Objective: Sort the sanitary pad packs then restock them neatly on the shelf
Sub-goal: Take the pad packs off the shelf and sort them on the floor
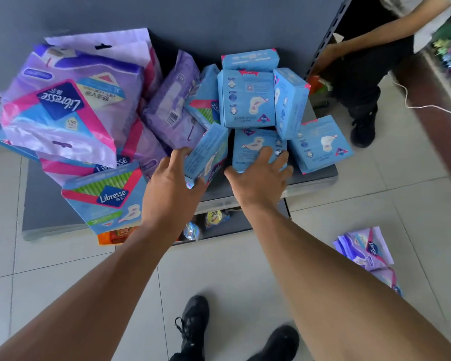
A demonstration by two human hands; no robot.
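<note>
Take the shelf [320, 175] as the landmark: a grey deck low over the tiled floor, with every pack heaped on it in disorder.

On its left half lie the purple packs [63, 100], soft bags piled crookedly, with one blue bag [104, 196] hanging over the shelf's front edge. Toward the shelf's middle a purple bag [172, 108] leans against the pile.

The left hand [172, 183] sits at the shelf's front middle. It grips a tilted box [206, 155], thumb on the box's near right edge and fingers round its left side. That box stands on a short end, its long axis running away from the person and leaning right.

Just right of it, the right hand [263, 175] lies with fingers spread on a flat box [258, 147], pressing rather than clasping. The two hands are close but not touching, one box each.

Behind these, at the shelf's back right, blue boxes [248, 97] stand at odd angles, and one more box [320, 144] lies flat at the shelf's right front corner.

My reading is that blue boxes are being gathered to the right side. The coming move turns on the tilted box: it lies directly ahead of the left hand, so that hand is better placed to square it against the flat box.

Off the shelf, at the lower right of the floor, more purple packs [367, 256] wait. A second person [362, 74] crouches beyond the shelf's right end.
</note>
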